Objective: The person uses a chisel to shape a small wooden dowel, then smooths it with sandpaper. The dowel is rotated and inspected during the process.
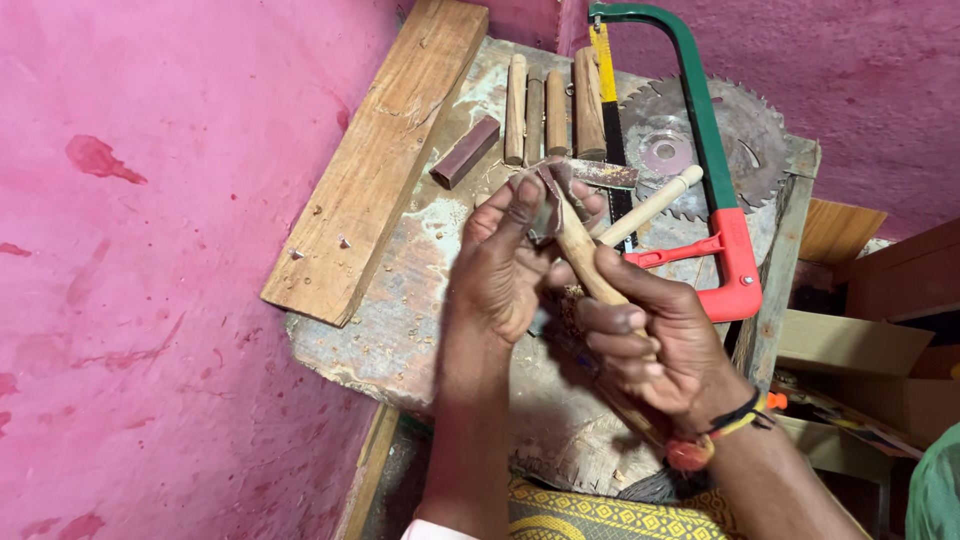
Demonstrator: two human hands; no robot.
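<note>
Gripping a wooden peg (pixel 583 255) in closed right hand (pixel 645 345), over the bench (pixel 400 300). Pressing folded sandpaper (pixel 545 205) against peg tip with left hand (pixel 510 265), fingers curled. Lying finished-looking behind: four pegs (pixel 550 110). Resting nearby: hacksaw (pixel 715 170).

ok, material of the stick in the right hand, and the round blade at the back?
Stick: wood, it seems, pale tan, unvarnished and matte, gripped by the right hand. Round blade: likely steel, dull grey with brownish patches, toothed edge, shiny centre.
</note>
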